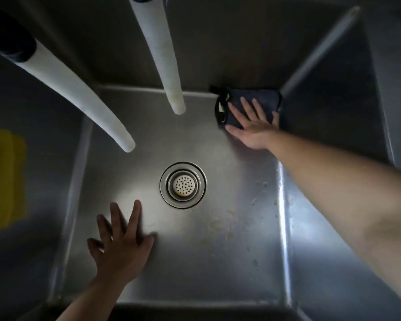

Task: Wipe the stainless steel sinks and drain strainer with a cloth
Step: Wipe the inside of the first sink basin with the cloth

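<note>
I look straight down into a deep stainless steel sink [148, 140]. Its round drain strainer [183, 184] sits in the middle of the floor. A dark blue cloth [259, 98] lies in the far right corner of the floor. My right hand [252, 128] lies flat on the cloth with fingers spread, pressing it down. My left hand [120, 244] is over the near left part of the floor, fingers apart, holding nothing; it is slightly blurred.
Two white hoses hang into the basin, one from the left [79, 93] and one from the back middle [162, 56]. Pale residue spots [229, 230] mark the floor's right side. A yellow shape [2, 177] shows at the left wall.
</note>
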Tool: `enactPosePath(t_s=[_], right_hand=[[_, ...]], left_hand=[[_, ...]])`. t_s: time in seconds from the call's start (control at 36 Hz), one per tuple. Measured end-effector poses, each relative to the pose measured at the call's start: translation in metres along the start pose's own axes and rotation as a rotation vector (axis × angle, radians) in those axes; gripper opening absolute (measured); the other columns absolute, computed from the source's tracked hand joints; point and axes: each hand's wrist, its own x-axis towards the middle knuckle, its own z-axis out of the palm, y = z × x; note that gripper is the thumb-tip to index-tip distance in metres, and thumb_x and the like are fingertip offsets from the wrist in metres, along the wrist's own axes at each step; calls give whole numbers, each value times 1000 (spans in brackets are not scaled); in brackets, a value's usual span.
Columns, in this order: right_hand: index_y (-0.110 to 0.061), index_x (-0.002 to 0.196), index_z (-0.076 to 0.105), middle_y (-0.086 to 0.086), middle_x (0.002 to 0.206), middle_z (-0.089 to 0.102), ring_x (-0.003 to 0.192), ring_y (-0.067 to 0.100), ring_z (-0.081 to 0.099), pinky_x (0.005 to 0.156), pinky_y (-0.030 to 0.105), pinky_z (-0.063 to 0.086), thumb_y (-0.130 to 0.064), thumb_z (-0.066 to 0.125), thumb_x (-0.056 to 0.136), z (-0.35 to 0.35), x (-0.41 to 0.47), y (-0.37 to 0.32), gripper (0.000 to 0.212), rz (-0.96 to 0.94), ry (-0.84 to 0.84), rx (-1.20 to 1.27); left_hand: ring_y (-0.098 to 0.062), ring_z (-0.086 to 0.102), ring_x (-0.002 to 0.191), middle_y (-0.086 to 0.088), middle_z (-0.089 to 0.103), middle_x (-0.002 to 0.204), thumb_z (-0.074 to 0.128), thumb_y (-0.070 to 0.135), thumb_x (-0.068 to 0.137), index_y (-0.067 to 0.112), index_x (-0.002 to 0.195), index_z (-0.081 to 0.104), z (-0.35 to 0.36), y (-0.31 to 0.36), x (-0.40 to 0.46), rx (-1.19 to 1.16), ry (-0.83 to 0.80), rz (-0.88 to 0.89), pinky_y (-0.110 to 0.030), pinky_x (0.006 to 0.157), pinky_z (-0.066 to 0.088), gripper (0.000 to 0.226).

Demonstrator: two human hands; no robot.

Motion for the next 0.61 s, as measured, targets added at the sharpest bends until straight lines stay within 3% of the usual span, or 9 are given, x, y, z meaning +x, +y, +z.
enactPosePath(t_s=[0.14, 0.39, 0.61], right_hand=[[-63, 142, -17, -25, 158, -27, 149, 8, -24, 116, 61, -5, -81, 11, 83, 6, -7, -3, 67, 21, 86, 25], [-53, 149, -14, -15, 162, -23, 150, 10, -20, 120, 48, -7, -79, 13, 87, 18, -48, 1, 72, 154, 30, 60], [-49, 148, -22, -14, 159, -32, 148, 11, -28, 119, 51, -10, -82, 15, 85, 82, -144, -25, 80, 245, -36, 90]], left_hand=[[-30, -19, 151, 7, -28, 161, 42, 69, 87, 68, 125, -40, -4, 2, 0, 1, -31, -16, -58, 115, 7, 90], [-31, -28, 147, 6, -37, 158, 40, 67, 89, 67, 118, -44, -13, 4, 2, -28, -158, -21, -62, 116, 2, 89], [-36, -27, 147, 1, -36, 159, 39, 67, 88, 57, 140, -29, -17, 6, 6, -16, -216, -22, -68, 114, 2, 87]])
